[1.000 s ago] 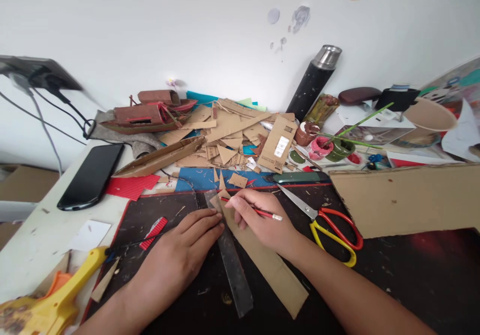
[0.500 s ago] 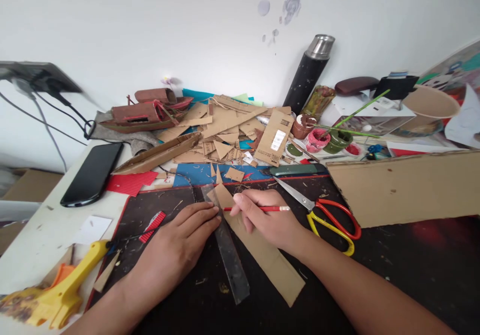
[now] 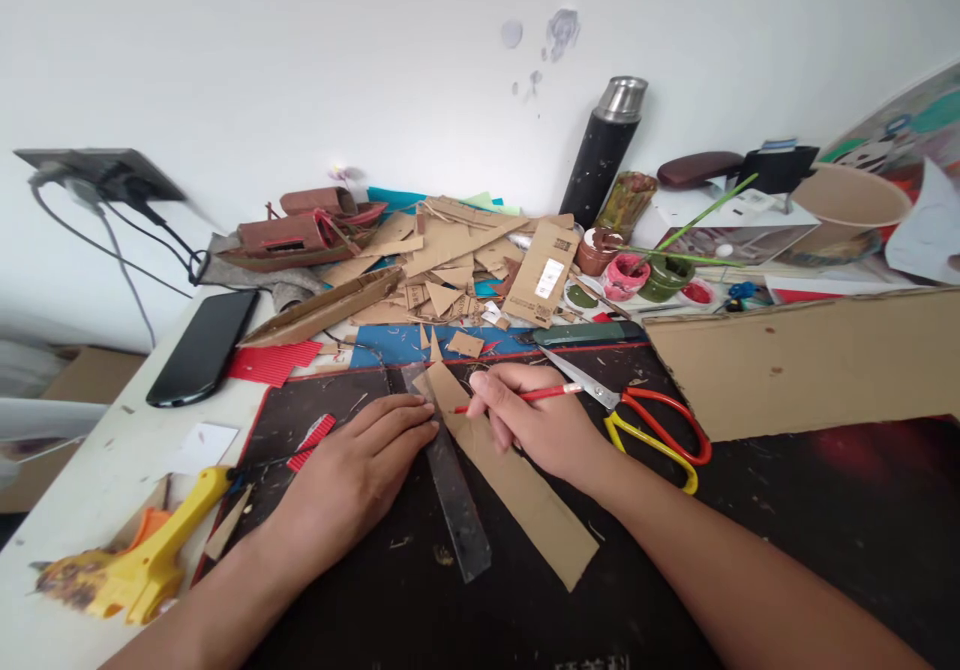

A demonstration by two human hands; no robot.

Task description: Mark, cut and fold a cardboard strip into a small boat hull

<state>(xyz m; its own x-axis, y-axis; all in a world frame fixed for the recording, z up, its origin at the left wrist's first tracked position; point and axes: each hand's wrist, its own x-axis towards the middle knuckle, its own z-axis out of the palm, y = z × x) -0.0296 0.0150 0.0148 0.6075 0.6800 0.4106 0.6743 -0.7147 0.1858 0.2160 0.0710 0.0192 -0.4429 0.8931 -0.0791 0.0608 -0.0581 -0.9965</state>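
My left hand (image 3: 375,470) lies flat, its fingers stretched out and their tips on a clear plastic ruler (image 3: 459,515). The ruler slants over the dark mat, its far end overlapping a narrow cardboard strip (image 3: 551,525). In my right hand (image 3: 532,420) is a red pencil (image 3: 553,392), pinched between thumb and fingers. The pencil's point hovers at or just over the strip, close to the ruler's edge; whether it touches I cannot tell. Beside my right wrist lie scissors (image 3: 611,395) with one red and one yellow handle.
Cardboard scraps (image 3: 450,250) are heaped at the back beside a brown model boat (image 3: 292,230). A black thermos (image 3: 604,150) and paint pots (image 3: 626,275) stand behind. To the left are a phone (image 3: 202,350) and a yellow glue gun (image 3: 165,550); a large cardboard piece (image 3: 810,360) is at right.
The pencil tilts more, and its point has shifted slightly right, away from the ruler. My left hand remains on the ruler. The whole view has shifted a little.
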